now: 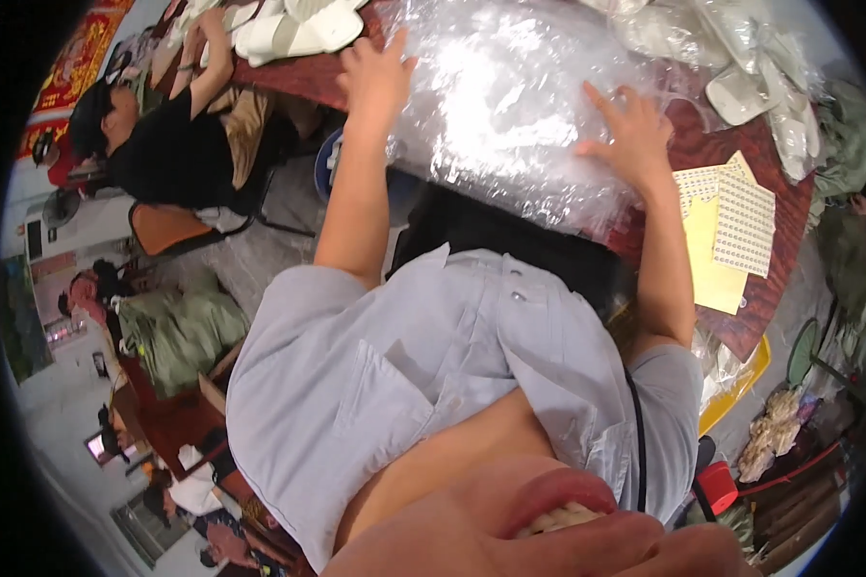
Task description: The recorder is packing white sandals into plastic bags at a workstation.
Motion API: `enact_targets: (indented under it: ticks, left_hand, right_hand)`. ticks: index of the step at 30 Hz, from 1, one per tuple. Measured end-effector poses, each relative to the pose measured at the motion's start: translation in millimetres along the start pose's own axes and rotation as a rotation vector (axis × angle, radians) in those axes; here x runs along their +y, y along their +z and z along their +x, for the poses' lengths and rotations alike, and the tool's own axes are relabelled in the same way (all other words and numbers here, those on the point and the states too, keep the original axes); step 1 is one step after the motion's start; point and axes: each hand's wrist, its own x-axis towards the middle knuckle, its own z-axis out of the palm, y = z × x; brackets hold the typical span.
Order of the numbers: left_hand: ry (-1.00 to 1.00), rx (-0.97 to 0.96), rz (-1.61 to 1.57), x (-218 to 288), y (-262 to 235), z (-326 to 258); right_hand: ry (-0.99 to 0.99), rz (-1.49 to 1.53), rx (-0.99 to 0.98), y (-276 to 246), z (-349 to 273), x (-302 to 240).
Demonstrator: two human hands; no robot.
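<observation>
A broad, shiny heap of clear plastic bags or film (pixel 491 115) lies on the dark red table (pixel 779 216) in front of me and overhangs its near edge. My left hand (pixel 377 82) is at the heap's left side, open, with its fingers spread. On the right side my right hand (pixel 630 135) is over the plastic, also open, fingers apart and slightly bent. Neither hand grips anything that I can see. Whether the fingertips press on the film is hard to make out because of the glare.
White slides (pixel 293 34) lie at the far left of the table. Plastic-wrapped slides (pixel 775 91) are at the far right. Sheets of small labels (pixel 744 223) overlap a yellow sheet (pixel 717 264) near the right edge. A co-worker (pixel 168 144) sits at the left.
</observation>
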Motion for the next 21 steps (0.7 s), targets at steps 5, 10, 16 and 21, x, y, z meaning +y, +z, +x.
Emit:
enact_targets:
  ticks: [5, 10, 16, 21]
  left_hand:
    - [0.471, 0.153, -0.160, 75, -72, -9]
    - [0.651, -0.159, -0.205, 159, -15, -10]
    - [0.598, 0.010, -0.458, 161, 76, -16]
    - [0.626, -0.038, -0.405, 164, 80, -17]
  right_hand:
    - [0.047, -0.037, -0.071, -1, 0, -7]
    - [0.086, -0.100, -0.108, -11, 5, -23]
    - [0.009, -0.023, -0.017, 9, -6, -12]
    - [-0.053, 0.091, 0.023, -34, -3, 2]
